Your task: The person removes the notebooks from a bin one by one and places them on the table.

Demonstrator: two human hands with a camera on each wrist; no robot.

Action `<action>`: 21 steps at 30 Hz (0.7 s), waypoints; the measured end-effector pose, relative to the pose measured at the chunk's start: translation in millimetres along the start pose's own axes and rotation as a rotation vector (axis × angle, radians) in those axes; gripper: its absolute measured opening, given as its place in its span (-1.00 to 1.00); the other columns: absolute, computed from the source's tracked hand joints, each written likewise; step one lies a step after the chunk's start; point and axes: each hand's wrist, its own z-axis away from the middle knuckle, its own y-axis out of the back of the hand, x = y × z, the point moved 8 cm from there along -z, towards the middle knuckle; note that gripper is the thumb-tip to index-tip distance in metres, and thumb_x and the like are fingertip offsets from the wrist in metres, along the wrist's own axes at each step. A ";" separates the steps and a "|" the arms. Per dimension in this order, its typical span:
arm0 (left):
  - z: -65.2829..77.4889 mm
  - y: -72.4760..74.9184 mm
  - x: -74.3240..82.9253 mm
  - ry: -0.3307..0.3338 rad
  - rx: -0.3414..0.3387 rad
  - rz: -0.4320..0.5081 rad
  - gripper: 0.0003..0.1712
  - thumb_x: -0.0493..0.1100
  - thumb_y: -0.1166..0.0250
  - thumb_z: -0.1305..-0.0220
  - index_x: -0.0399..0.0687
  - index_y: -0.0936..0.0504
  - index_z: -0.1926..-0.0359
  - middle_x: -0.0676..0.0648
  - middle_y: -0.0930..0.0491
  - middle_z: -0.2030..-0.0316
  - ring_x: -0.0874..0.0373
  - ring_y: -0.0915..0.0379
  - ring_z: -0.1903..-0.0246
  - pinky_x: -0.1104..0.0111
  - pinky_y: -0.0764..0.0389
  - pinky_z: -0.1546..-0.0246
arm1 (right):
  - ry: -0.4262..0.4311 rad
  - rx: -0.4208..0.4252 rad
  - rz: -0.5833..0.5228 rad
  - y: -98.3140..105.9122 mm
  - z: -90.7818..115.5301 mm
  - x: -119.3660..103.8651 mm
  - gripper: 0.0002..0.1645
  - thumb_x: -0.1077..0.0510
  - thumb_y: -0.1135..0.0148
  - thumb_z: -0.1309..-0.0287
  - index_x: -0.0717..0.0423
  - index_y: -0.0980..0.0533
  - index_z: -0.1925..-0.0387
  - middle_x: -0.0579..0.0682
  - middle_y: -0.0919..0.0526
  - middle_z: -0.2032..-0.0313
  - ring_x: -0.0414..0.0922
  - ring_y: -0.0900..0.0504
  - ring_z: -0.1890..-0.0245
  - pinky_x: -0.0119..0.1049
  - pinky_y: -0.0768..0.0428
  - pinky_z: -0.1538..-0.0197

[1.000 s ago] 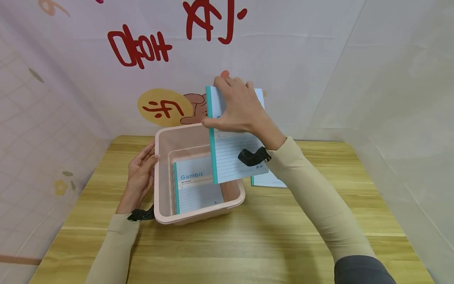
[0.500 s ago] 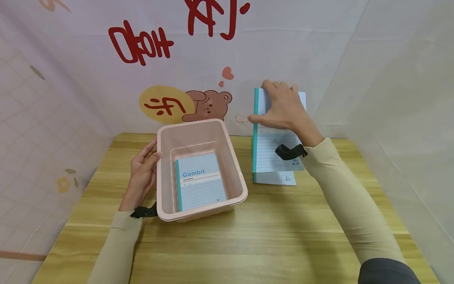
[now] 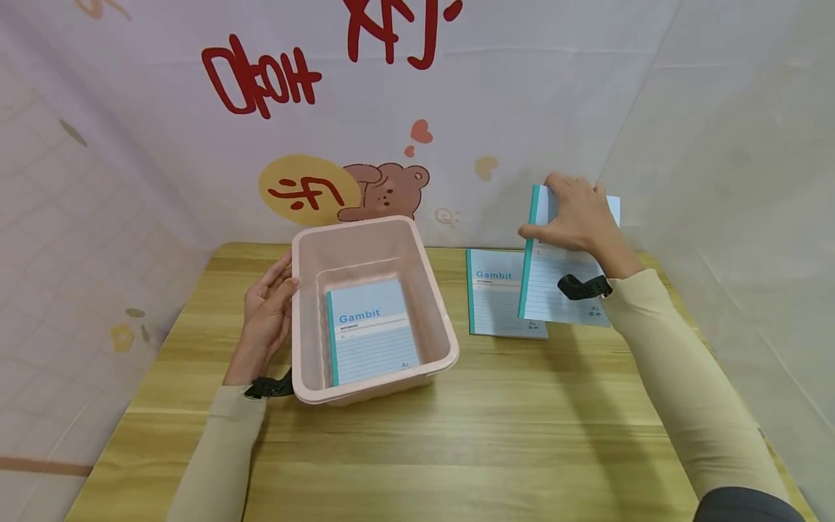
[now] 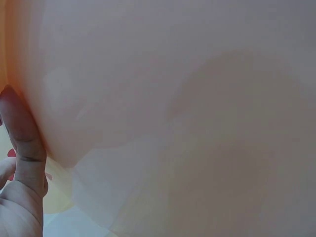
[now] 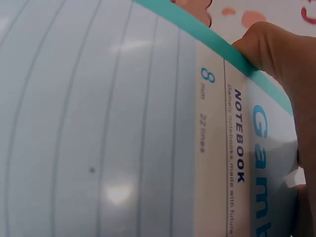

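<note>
In the head view, my right hand grips a pale blue notebook with a teal spine, raised above the right of the table. The thumb crosses its spine; the other fingertips are hidden behind the far edge. The right wrist view shows this notebook's lined cover up close. My left hand rests against the outer left side of a pink plastic basin, thumb at the rim. Inside the basin a matching notebook lies flat. The basin's wall fills most of the left wrist view.
Another Gambit notebook lies on the wooden table right of the basin, partly covered by the raised one. White printed sheeting rises behind the table, and more stands along both sides.
My right hand has carried its notebook rightward from over the basin, past the notebook on the table, and slightly lower. The left hand has stayed at the basin's side.
</note>
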 end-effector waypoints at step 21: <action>0.7 -0.1 -0.3 0.006 0.007 -0.018 -0.28 -0.49 -0.11 -0.44 -0.36 -0.13 -0.55 -0.14 -0.46 -0.07 0.23 -0.54 0.00 0.46 -0.70 -0.04 | -0.048 -0.197 0.036 -67.0 25.8 97.4 -0.10 -0.34 -0.43 -0.04 0.19 -0.39 -0.18 0.25 -0.55 -0.09 0.24 -0.45 -0.04 0.12 -0.24 0.10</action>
